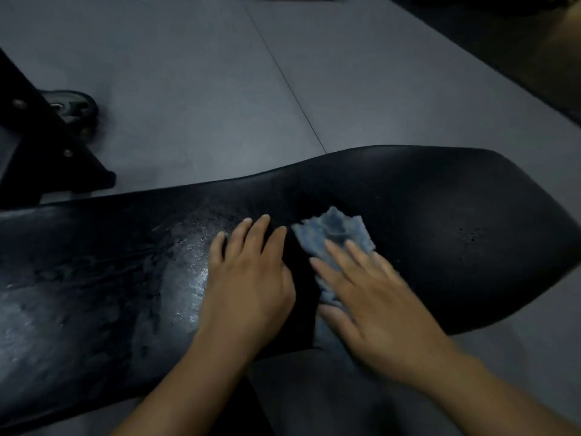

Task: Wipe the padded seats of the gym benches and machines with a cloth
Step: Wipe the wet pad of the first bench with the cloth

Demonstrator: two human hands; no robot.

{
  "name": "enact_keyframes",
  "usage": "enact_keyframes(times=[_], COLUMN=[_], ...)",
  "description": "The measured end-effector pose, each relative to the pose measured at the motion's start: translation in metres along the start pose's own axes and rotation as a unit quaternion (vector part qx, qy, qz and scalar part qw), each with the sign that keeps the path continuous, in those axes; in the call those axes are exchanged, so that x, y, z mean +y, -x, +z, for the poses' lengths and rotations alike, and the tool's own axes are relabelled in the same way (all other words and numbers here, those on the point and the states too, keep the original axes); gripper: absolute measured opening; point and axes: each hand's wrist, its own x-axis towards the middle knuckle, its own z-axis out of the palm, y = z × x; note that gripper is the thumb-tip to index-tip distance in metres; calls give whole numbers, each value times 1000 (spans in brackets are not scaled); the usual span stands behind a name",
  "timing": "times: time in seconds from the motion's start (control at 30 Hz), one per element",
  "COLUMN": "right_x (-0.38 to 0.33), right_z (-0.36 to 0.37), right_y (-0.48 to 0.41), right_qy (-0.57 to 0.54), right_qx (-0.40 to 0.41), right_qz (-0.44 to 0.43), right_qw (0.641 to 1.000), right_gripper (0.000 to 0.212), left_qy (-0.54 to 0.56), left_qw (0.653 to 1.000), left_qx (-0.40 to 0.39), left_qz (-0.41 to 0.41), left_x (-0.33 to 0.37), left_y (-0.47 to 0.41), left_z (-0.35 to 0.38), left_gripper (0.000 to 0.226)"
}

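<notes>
while the right hand [377, 297] presses straight fingers on the blue cloth [333, 237] atop the bench pad [456, 215], the left hand [248, 278] rests flat beside, holding nothing | cloth looks soft, light, limp: best pinned under the palm | pad likely slick where shiny

black padded seat [408, 196]; pale blue cloth [333, 234]; grey floor [188, 73]

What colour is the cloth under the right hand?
The fuzzy cloth is light blue, seen in the head view.

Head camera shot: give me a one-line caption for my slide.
Right hand presses a blue cloth flat on a black padded bench while the left hand rests beside it.
</notes>
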Motion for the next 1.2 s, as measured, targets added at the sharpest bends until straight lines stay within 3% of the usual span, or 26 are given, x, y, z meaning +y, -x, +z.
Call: enact_keyframes(times=[0.1, 0.17, 0.33, 0.43, 0.53, 0.63, 0.7, 0.8, 0.9, 1.03, 1.13, 1.2], right_x=[45, 38, 28, 67, 54, 41, 68, 106, 87, 74, 100, 112], right_z=[-10, -8, -1, -9, -11, -5, -6, -15, -20, -17, -19, -22], right_y=[-17, -47, -14, -24, -59, -40, -20, -41, -75, -64, -43, -53], right_qy=[7, 4, -2, 14, 13, 5, 18, 12, 27, -30, -60, -62], right_qx=[24, 41, 14, 12, 12, -1, -6, 8, -5, 14, 43, 56], right_qz=[69, 89, -122, -111, -65, -165, -238, -188, -132, -203, -251, -220], right_qw=[997, 995, 992, 994, 998, 986, 971, 982, 991, 979, 965, 972], right_gripper=[76, 85, 78, 81, 75, 70, 71, 73, 66, 67, 64, 57], left_qy=[-9, -16, -40, -63, -86, -87, -60, -30, -37, -47, -62, -67], left_qw=[1000, 1000, 999, 998, 995, 993, 991, 989, 985, 987, 988, 988], left_qx=[9, 9, 15, 13, 7, -13, -29, -28, -16, -17, -15, -7], left_qz=[-14, -18, -22, -30, -45, -78, -115, -145, -166, -154, -143, -142], left_x=[2, 5, 11, 15, 23, 34, 48, 85, 107, 105, 94, 85], left_y=[1, 0, 0, 0, -1, 0, 2, 7, 10, 9, 1, -16], left_z=[-1, -1, -4, -4, -6, -10, -9, 4, 18, 9, -1, -6], left_gripper=[55, 57, 59, 57, 58, 68, 75, 64, 59, 70, 55, 42])
